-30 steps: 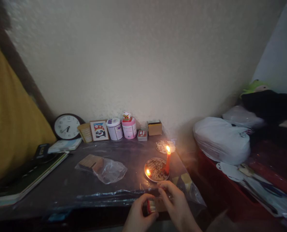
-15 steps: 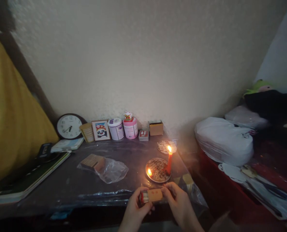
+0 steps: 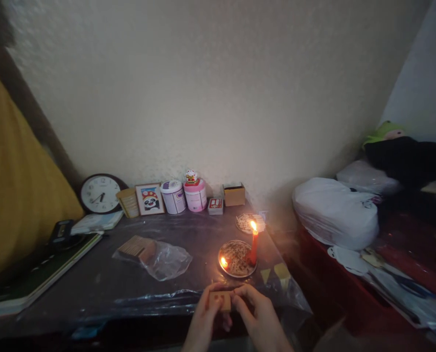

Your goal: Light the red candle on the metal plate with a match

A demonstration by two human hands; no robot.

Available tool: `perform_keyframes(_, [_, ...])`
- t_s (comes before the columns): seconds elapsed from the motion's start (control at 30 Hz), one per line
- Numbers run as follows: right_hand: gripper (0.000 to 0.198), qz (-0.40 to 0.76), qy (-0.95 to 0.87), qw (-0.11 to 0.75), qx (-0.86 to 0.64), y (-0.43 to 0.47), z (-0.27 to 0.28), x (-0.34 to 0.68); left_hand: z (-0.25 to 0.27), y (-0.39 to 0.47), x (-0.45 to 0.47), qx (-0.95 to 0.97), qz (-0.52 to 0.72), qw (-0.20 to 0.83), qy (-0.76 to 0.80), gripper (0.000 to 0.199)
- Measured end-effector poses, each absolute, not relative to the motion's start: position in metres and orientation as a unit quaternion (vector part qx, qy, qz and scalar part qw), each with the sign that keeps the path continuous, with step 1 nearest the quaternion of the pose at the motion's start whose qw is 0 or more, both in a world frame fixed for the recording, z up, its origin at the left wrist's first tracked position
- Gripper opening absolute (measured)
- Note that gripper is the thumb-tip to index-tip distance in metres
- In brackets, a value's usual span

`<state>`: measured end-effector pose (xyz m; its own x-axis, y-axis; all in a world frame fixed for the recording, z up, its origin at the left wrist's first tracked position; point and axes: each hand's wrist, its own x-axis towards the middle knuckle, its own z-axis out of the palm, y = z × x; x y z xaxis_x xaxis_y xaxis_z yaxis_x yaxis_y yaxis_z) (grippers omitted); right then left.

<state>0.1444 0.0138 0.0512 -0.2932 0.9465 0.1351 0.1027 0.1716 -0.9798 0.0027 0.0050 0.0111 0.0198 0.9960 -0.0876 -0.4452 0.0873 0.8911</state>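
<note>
A small cardboard matchbox [image 3: 223, 299] is held at the near edge of the table, its plain tan face with reddish marks turned up. My left hand [image 3: 204, 313] grips it from the left, thumb across the top. My right hand [image 3: 253, 308] has its thumb and forefinger pinched together at the box's right end; whether a match is between them is hidden. Just beyond my hands lies a round plate [image 3: 238, 276] with brown-speckled residue. A lit red candle [image 3: 254, 249] stands upright on its right side, and a small low flame [image 3: 224, 262] burns at its left.
Behind the candle is a dish of matchsticks [image 3: 245, 223]. A clear plastic bag with a cardboard pack [image 3: 135, 247] lies left. Tins [image 3: 173, 198], a framed panda picture [image 3: 150, 199] and a clock [image 3: 101, 194] line the wall. White bags [image 3: 335, 212] sit right.
The matchbox has been slid shut: the red-tipped matches showing at its left end are now covered. My right hand has moved left, closer to my left hand. The view has shifted slightly.
</note>
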Motion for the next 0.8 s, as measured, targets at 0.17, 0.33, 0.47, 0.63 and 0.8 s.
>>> perform_keyframes(0.17, [0.02, 0.519, -0.594, 0.458, -0.41, 0.016, 0.058, 0.147, 0.015, 0.007, -0.003, 0.253, 0.596, 0.666, 0.37, 0.039])
perform_keyframes(0.33, [0.026, 0.596, -0.575, 0.439, -0.349, 0.013, 0.065, 0.143, 0.021, 0.0, -0.004, 0.271, 0.539, 0.726, 0.331, 0.041])
perform_keyframes(0.47, [0.031, 0.606, -0.589, 0.427, -0.321, 0.01, 0.066, 0.14, 0.028, -0.004, -0.005, 0.244, 0.537, 0.756, 0.285, 0.031])
perform_keyframes(0.63, [0.033, 0.658, -0.568, 0.409, -0.278, 0.008, 0.068, 0.135, 0.037, -0.006, -0.001, 0.205, 0.527, 0.769, 0.298, 0.023])
perform_keyframes(0.8, [0.038, 0.588, -0.582, 0.454, -0.332, 0.011, 0.069, 0.138, 0.027, 0.0, -0.001, 0.226, 0.549, 0.73, 0.339, 0.036])
